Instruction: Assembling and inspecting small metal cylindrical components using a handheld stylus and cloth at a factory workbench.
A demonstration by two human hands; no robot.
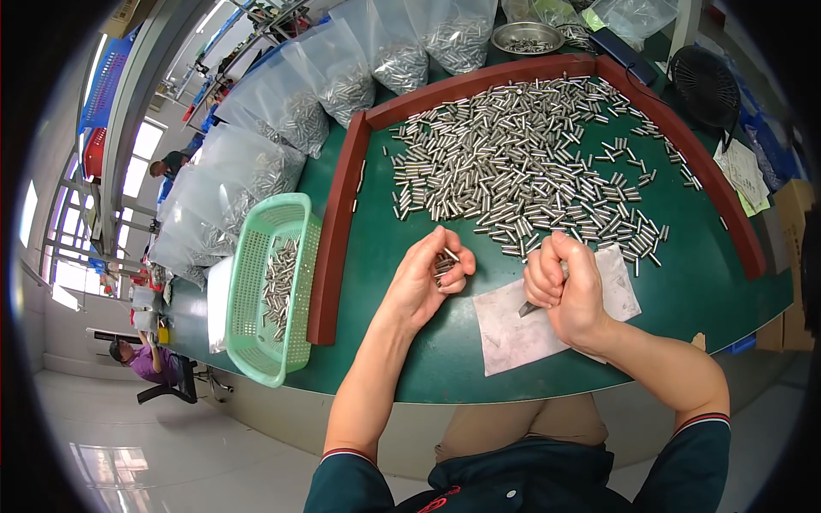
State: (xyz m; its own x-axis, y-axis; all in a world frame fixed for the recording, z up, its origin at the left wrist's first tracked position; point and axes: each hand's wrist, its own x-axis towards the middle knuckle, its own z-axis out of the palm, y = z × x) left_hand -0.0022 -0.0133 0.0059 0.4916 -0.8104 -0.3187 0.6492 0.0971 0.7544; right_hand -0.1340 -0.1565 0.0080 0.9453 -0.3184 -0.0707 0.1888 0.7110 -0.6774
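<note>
My left hand [415, 282] is turned palm up with its fingers curled round several small metal pins [444, 263]. To its right, my right hand [566, 286] is a fist round a thin grey metal tool [528, 309]; only its flat tip sticks out below the fingers, so its kind is hidden. Under that fist lies a stained white cloth [505, 340] on the green tabletop [428, 368]. Just beyond both hands spreads a large heap of short, shiny cylindrical pins [505, 154], with some strewn loosely along its right side.
A dark red wooden frame [335, 248] borders the heap on three sides. At left stands a light green plastic basket [241, 350] with pins in it. Clear bags of pins [299, 120], a metal bowl [528, 38] and a black fan [705, 85] stand beyond. Two people are in the background.
</note>
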